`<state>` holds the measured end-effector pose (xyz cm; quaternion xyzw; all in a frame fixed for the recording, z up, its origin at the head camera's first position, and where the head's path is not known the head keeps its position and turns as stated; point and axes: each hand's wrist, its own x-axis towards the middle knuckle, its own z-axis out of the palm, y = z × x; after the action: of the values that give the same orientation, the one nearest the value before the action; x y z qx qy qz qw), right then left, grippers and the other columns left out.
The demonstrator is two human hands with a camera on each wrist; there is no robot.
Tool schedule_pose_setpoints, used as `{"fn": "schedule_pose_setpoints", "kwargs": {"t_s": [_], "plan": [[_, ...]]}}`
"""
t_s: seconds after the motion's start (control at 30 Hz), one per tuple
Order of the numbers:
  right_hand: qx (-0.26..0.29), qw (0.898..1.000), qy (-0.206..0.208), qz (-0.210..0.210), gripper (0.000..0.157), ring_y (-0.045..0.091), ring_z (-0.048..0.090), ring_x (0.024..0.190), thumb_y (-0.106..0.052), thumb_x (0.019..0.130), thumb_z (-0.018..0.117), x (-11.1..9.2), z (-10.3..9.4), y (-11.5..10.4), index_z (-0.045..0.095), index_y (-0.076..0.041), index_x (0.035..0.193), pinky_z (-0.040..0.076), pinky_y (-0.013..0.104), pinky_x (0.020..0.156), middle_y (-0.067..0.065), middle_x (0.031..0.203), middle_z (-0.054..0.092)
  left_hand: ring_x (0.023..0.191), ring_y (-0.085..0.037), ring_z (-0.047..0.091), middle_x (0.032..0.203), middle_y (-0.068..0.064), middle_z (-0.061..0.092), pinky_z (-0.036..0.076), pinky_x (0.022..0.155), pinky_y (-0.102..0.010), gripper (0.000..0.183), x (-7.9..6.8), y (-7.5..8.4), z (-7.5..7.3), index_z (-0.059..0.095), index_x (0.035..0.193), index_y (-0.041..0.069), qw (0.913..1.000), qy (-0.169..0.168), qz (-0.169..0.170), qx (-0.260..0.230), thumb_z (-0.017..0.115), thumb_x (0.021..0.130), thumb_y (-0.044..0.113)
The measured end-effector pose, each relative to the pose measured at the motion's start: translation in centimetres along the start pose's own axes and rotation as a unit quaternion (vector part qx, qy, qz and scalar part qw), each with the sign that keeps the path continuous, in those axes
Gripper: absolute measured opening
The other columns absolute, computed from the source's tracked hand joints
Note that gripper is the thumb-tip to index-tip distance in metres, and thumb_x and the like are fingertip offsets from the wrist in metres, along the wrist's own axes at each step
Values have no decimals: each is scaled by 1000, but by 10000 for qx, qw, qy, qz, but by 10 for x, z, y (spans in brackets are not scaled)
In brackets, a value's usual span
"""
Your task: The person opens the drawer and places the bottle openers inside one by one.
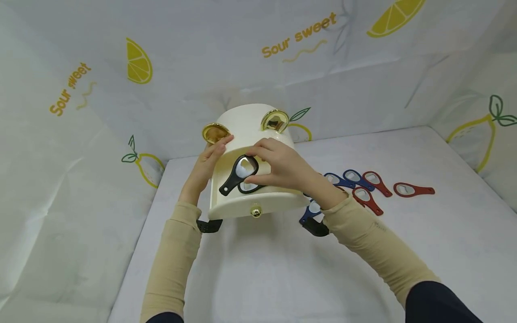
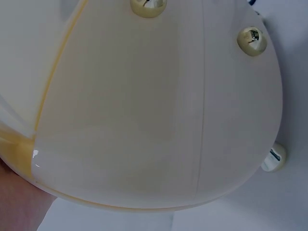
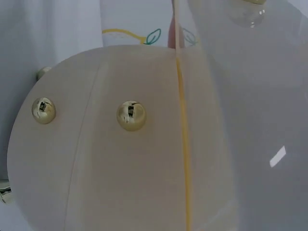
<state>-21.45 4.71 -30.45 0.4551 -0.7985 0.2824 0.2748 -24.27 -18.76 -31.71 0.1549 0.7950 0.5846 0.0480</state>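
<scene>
A cream rounded box (image 1: 248,114) with gold ear-shaped pieces has a tray-like front drawer (image 1: 230,208) standing out towards me. My right hand (image 1: 282,166) reaches over it and pinches the round head of a black bottle opener (image 1: 229,181) between fingers and thumb. Partly under that head, a second black bottle opener (image 1: 248,187) lies in the drawer. My left hand (image 1: 203,168) rests against the box's upper left side, fingers stretched along it below the left gold ear (image 1: 215,133). Both wrist views mostly show the box's smooth side, with gold knobs (image 3: 131,115).
Right of the box, several red and blue bottle openers lie on the white table, among them a red one (image 1: 414,189) apart from the rest and a blue one (image 1: 353,176). A gold knob (image 1: 256,211) sticks out from the drawer front. A printed cloth (image 1: 202,54) hangs behind.
</scene>
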Motion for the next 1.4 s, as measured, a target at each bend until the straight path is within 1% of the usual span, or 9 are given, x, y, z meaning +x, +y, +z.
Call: {"fn": "schedule_pose_setpoints", "kwargs": {"t_s": [0.1, 0.2, 0.37, 0.47, 0.57, 0.67, 1.0, 1.23, 1.4], "plan": [[43, 9989, -448, 120, 51, 16, 56, 89, -42, 72, 78, 2, 7, -1, 65, -8, 108, 45, 29, 79, 4, 101, 63, 139, -18, 22, 150, 0, 28, 29, 109, -45, 41, 0, 0, 0, 45, 138, 18, 10000, -4, -37, 14, 38, 100, 32], [153, 9944, -982, 361, 52, 16, 56, 94, -43, 73, 77, 4, 11, -2, 64, -9, 109, 45, 30, 84, 4, 105, 62, 139, -18, 22, 150, 0, 28, 28, 109, -45, 41, 0, -1, 0, 46, 138, 18, 10000, -13, -27, 32, 38, 100, 32], [250, 9805, -1767, 818, 53, 16, 54, 95, -44, 74, 75, 7, 15, -2, 63, -10, 113, 45, 30, 85, 3, 107, 59, 139, -19, 20, 151, -1, 29, 25, 110, -46, 41, 0, -1, -1, 45, 139, 17, 10000, -62, 43, 38, 37, 101, 31], [252, 9712, -2130, 1041, 54, 14, 52, 94, -46, 74, 74, 8, 17, -1, 63, -12, 114, 44, 29, 84, 1, 106, 57, 138, -19, 21, 151, -1, 28, 29, 108, -47, 41, -1, -1, -1, 45, 139, 17, 10000, -61, 27, 7, 37, 101, 31], [237, 9648, -2370, 1119, 55, 14, 52, 94, -48, 75, 73, 9, 18, 1, 62, -12, 116, 44, 28, 84, 0, 107, 57, 137, -19, 23, 151, 0, 27, 32, 105, -47, 42, -1, 0, -1, 44, 139, 18, 10000, -67, 6, 23, 37, 101, 31], [205, 9622, -2481, 1105, 56, 15, 52, 96, -48, 76, 72, 10, 20, 2, 62, -11, 117, 44, 29, 86, 1, 108, 57, 137, -20, 23, 151, 0, 26, 33, 104, -47, 41, -1, 1, -1, 44, 139, 19, 10000, -72, 8, 43, 37, 100, 32], [16, 9571, -2660, 1152, 56, 16, 52, 104, -48, 78, 70, 12, 24, 4, 61, -12, 119, 43, 30, 92, 2, 113, 57, 140, -20, 20, 151, -1, 30, 24, 110, -48, 41, 0, 0, -1, 45, 139, 17, 9999, -57, 118, 82, 37, 101, 30], [-18, 9607, -2594, 984, 53, 18, 54, 104, -45, 80, 69, 11, 23, 4, 62, -10, 119, 43, 32, 93, 4, 113, 60, 139, -19, 21, 151, -1, 31, 26, 109, -47, 41, -1, 0, -1, 45, 139, 17, 9999, -50, 104, 51, 38, 101, 30], [20, 9602, -2602, 1014, 49, 18, 53, 104, -44, 82, 68, 10, 23, 5, 62, -12, 119, 43, 32, 94, 3, 112, 59, 137, -19, 23, 150, -1, 30, 31, 106, -45, 41, -1, 0, 0, 45, 138, 16, 10000, -10, 59, 28, 38, 101, 30]]}}
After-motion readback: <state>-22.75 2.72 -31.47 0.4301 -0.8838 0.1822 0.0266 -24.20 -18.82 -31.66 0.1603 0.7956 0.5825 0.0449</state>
